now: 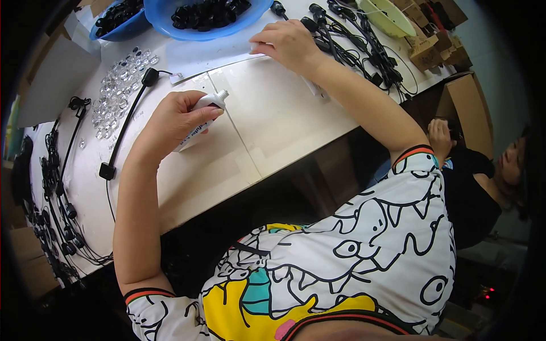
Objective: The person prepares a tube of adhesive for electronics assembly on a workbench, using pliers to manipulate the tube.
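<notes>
My left hand [181,120] is closed around a white tube [218,99] with printing on its side. The tube's narrow nozzle, uncapped, points up and to the right. Over the far part of the table my right hand [291,46] pinches a small white piece [254,48] between thumb and fingertips; its exact kind is too small to tell. Left of my left hand lies a black device [150,77] on a black cable, with a small pale end [176,78]. Many transparent round lenses [114,96] are spread beyond it.
Blue basins [152,17] of black parts stand at the far edge. Black cabled devices lie at the far right [364,45] and far left [60,210]. A yellow-green basin [392,17] and cardboard boxes [435,51] sit at the back right. Another person [469,187] sits to the right.
</notes>
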{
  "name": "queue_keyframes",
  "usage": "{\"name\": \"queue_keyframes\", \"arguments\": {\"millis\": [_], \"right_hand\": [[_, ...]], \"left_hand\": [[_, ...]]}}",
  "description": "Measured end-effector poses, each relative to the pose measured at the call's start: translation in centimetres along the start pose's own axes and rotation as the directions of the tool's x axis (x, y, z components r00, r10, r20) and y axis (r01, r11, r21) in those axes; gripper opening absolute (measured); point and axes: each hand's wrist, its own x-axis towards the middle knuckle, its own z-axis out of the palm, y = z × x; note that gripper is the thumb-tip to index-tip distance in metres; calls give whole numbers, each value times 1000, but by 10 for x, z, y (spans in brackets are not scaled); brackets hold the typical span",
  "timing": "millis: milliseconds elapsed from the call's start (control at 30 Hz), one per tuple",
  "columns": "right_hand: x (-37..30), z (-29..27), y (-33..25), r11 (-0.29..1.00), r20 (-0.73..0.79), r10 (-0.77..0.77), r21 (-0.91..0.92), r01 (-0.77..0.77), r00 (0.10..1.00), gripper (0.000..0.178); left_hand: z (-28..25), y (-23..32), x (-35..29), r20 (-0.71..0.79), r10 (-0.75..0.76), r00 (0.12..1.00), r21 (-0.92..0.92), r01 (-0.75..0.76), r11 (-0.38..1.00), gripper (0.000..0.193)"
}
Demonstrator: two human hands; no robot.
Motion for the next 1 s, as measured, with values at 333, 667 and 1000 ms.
{"name": "queue_keyframes", "arguments": {"millis": [333,667,1000], "right_hand": [[-4,-50,-1,876,169,475,2,-482,864,31],[-31,-48,-7,781,347,616,-149,-607,707,52],[-35,-32,-3,546,507,556,375,-750,658,21]], "left_hand": [[-2,-9,8,-202,93,975,250,-40,967,30],[0,-15,13,-349,467,813,715,-91,693,38],[45,-4,9,-378,379,844,163,-343,925,33]]}}
